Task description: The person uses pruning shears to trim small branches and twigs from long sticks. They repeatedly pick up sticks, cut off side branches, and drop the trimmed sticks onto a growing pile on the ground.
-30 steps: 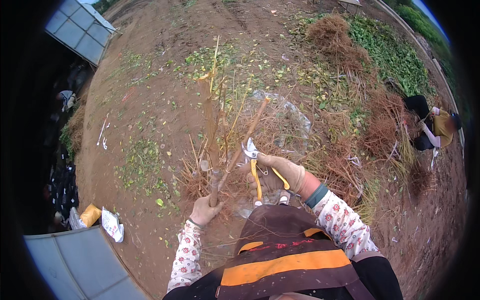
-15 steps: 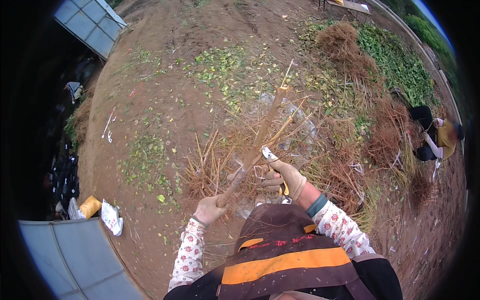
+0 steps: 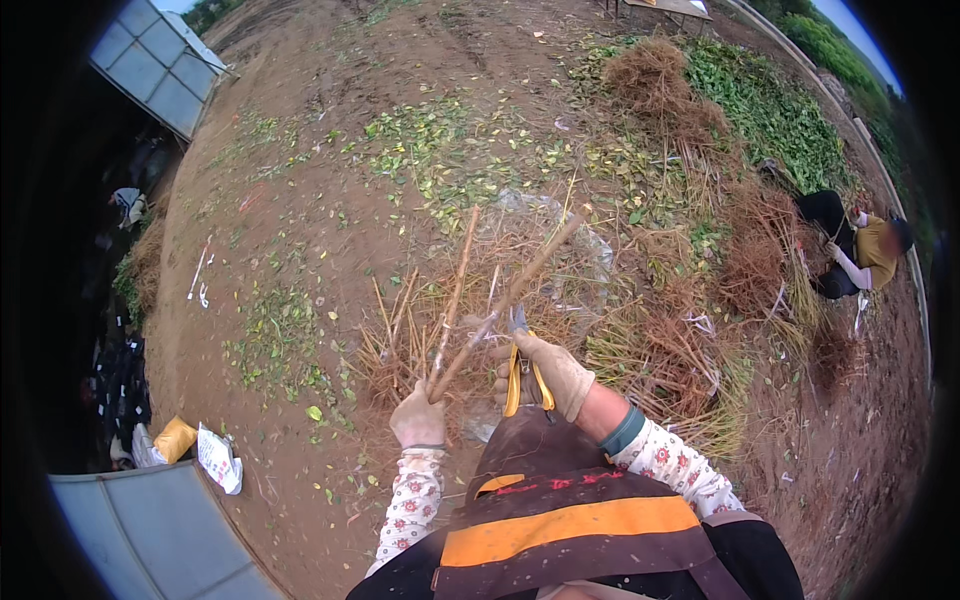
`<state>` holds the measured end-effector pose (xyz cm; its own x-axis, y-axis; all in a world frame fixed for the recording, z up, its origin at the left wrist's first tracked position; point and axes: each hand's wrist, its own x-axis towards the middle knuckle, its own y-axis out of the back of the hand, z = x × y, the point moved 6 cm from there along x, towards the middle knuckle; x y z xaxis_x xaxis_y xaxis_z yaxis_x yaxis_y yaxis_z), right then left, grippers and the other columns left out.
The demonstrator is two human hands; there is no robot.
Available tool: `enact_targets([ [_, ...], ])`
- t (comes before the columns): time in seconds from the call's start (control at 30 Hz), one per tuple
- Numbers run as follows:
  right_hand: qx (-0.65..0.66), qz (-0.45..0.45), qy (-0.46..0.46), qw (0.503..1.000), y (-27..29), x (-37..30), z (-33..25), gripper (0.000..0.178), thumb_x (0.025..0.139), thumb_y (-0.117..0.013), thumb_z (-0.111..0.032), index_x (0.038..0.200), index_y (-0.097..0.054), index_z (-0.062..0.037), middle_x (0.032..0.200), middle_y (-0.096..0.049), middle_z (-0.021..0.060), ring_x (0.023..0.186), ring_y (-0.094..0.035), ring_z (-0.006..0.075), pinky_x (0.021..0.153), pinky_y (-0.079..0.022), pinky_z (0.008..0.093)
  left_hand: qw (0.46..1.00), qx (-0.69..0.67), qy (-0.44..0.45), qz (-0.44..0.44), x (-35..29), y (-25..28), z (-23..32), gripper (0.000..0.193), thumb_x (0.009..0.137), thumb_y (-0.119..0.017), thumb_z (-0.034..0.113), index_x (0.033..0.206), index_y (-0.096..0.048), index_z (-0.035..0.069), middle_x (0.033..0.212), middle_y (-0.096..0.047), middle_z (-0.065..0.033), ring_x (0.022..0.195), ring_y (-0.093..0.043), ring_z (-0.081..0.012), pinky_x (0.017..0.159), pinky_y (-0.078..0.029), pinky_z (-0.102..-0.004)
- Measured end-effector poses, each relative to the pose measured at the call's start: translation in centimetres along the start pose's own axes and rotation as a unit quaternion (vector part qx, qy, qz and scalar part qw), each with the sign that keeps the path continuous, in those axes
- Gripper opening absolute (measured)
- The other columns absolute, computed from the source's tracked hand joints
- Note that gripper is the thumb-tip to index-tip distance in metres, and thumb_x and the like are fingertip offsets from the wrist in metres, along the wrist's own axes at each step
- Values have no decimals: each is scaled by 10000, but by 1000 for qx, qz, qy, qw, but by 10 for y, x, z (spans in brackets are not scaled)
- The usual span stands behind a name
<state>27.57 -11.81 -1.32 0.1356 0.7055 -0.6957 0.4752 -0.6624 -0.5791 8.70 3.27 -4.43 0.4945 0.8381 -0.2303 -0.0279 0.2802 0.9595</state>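
My gloved left hand (image 3: 418,418) is closed round the lower end of a thick brown branch (image 3: 530,279), which slants up and to the right. A thinner stick (image 3: 457,287) also rises from that hand; whether the two join in a fork is hidden by the fingers. In my gloved right hand (image 3: 558,376) is a pair of pruning shears (image 3: 515,380) with yellow handles spread apart. Their blades point up, close beside the thick branch. Under both hands lies a heap of cut twigs (image 3: 390,350).
Bundles of reddish-brown twigs (image 3: 665,360) lie to the right, with green leafy cuttings (image 3: 765,110) beyond. A co-worker (image 3: 870,255) sits at the far right. Bluish metal panels (image 3: 150,530) stand at left, near a yellow sack (image 3: 175,440) and a white sack (image 3: 219,458). Clear plastic (image 3: 597,250) lies ahead.
The thick branch now leans further right, and the thinner stick shows to its left. The shears have shifted down and left, their handles now plainly spread. My left hand stays closed on the wood.
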Motion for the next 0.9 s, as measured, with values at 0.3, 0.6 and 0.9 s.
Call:
enact_targets([
  [0.3, -22, -65, -4, 998, 20, 8, -5, 488, 1077, -468, -472, 1153, -598, -7, 706, -482, -33, 536, -465, 86, 510, -485, 291, 998, 46, -25, 44, -2, 20, -5, 274, 824, -785, 267, 1027, -658, 133, 792, -727, -115, 762, -733, -326, 686, -574, -453],
  [0.6, 16, -107, 9, 994, -6, -20, -26, 561, 1081, -447, -489, 1306, -574, 9, 853, -583, 24, 723, -592, 131, 716, -575, 342, 998, 50, -34, 21, -6, 18, -17, 237, 842, -766, 291, 957, -640, 125, 767, -718, -129, 748, -727, -337, 670, -570, -454],
  [0.9, 138, -273, -80, 949, 3, -31, 25, 463, 1076, -472, -461, 1174, -590, -24, 779, -507, -1, 640, -471, 107, 590, -423, 278, 999, 14, -3, -35, -13, 9, -14, 269, 857, -731, 330, 1028, -673, 130, 812, -721, -149, 793, -716, -353, 712, -563, -474],
])
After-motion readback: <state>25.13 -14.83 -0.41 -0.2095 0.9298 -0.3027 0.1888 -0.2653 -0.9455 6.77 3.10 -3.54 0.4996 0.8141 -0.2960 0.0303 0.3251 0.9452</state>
